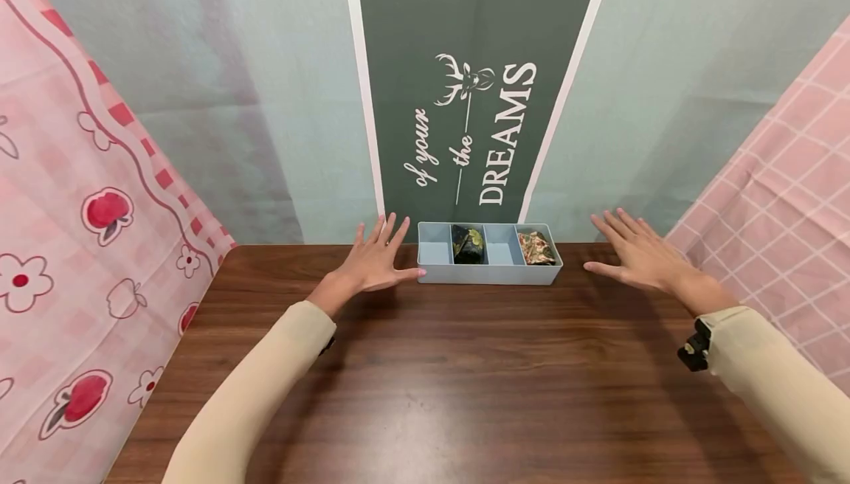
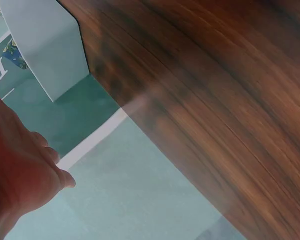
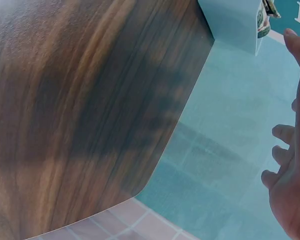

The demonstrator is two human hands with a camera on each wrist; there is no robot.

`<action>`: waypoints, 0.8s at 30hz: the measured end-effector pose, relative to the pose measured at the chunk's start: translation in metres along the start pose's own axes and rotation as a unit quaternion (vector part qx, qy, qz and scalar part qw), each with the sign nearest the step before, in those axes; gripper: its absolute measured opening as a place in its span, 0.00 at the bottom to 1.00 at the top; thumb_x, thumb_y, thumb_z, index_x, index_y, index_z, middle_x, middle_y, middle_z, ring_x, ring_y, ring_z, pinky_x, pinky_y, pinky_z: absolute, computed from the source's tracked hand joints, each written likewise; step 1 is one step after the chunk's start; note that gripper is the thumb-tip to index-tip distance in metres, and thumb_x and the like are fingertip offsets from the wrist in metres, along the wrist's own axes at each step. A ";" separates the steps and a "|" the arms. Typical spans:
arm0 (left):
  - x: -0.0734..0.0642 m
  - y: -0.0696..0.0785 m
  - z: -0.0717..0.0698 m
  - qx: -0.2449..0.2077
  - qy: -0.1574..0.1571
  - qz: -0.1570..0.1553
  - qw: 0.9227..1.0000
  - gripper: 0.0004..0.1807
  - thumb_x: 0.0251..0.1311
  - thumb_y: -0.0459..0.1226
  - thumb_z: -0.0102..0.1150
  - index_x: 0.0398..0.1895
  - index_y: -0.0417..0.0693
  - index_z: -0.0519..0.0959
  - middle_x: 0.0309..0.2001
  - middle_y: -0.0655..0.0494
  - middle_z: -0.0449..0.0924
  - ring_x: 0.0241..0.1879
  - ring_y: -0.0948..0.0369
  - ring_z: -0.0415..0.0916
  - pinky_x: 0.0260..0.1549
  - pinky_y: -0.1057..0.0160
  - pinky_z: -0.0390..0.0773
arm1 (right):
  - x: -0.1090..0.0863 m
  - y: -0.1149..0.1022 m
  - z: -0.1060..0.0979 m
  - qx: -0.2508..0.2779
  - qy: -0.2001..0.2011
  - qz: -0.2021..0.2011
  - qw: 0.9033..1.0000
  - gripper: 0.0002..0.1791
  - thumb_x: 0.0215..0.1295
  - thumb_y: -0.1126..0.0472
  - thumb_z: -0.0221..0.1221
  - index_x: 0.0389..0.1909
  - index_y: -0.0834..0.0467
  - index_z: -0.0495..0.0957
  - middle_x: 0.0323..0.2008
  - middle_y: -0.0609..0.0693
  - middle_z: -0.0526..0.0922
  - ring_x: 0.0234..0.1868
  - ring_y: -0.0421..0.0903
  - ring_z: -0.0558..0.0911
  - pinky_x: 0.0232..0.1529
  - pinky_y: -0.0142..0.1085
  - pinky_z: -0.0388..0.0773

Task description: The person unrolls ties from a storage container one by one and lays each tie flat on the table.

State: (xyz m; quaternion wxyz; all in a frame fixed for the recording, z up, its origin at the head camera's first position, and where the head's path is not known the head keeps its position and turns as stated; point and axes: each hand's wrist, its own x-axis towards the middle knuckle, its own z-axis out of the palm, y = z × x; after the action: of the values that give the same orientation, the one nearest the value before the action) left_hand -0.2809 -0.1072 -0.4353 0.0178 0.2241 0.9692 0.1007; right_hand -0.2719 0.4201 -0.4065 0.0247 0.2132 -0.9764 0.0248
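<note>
A pale blue box (image 1: 488, 274) with several compartments stands at the table's far edge. A folded dark cloth with a yellow-green pattern (image 1: 468, 245) fills its second compartment from the left; a folded cloth with a red, green and cream print (image 1: 536, 248) lies in the rightmost one. My left hand (image 1: 373, 261) is spread beside the box's left end, its thumb tip overlapping the corner in the head view; whether it touches I cannot tell. My right hand (image 1: 644, 255) is spread to the right of the box, apart from it, holding nothing.
The brown wooden table (image 1: 425, 366) stretches toward me. Behind it hangs a grey-green curtain (image 1: 319, 100) with white lettering on a dark panel. Pink patterned cloths hang at the left (image 1: 99, 285) and right (image 1: 783, 196). A small black device (image 1: 694, 347) sits at my right wrist.
</note>
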 end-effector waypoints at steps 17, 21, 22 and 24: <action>0.025 0.027 0.013 0.005 -0.015 0.016 1.000 0.59 0.68 0.74 0.48 0.89 0.54 0.37 0.87 0.44 0.34 0.86 0.46 0.32 0.80 0.34 0.36 | 0.025 -0.023 -0.004 0.021 -0.003 -0.062 0.998 0.52 0.70 0.40 0.66 0.84 0.61 0.56 0.80 0.70 0.58 0.81 0.71 0.54 0.76 0.66 0.55; 0.028 0.033 0.013 -0.003 -0.009 0.015 1.000 0.59 0.68 0.74 0.47 0.89 0.54 0.37 0.87 0.45 0.34 0.86 0.47 0.32 0.80 0.35 0.37 | 0.031 -0.027 -0.003 0.032 0.004 -0.071 0.997 0.49 0.71 0.42 0.66 0.84 0.59 0.57 0.80 0.66 0.61 0.81 0.70 0.55 0.76 0.67 0.55; 0.029 0.034 0.013 -0.005 -0.008 0.014 1.000 0.59 0.69 0.73 0.48 0.89 0.54 0.38 0.87 0.45 0.34 0.86 0.47 0.32 0.80 0.35 0.37 | 0.034 -0.028 -0.003 0.035 0.007 -0.076 0.996 0.48 0.71 0.43 0.67 0.83 0.59 0.58 0.80 0.65 0.62 0.81 0.70 0.56 0.76 0.67 0.56; 0.031 0.036 0.013 -0.010 -0.007 0.012 1.000 0.58 0.69 0.73 0.48 0.89 0.55 0.38 0.87 0.45 0.34 0.86 0.47 0.33 0.80 0.36 0.37 | 0.038 -0.030 -0.002 0.037 0.015 -0.094 0.995 0.47 0.70 0.46 0.68 0.82 0.59 0.60 0.79 0.65 0.64 0.79 0.70 0.59 0.74 0.68 0.58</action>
State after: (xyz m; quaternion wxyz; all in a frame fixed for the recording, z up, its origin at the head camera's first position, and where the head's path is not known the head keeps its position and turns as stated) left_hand -0.2922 -0.0598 -0.4399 0.0254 0.2360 0.9653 0.1091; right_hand -0.2938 0.3776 -0.4010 0.0336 0.3044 -0.9500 0.0617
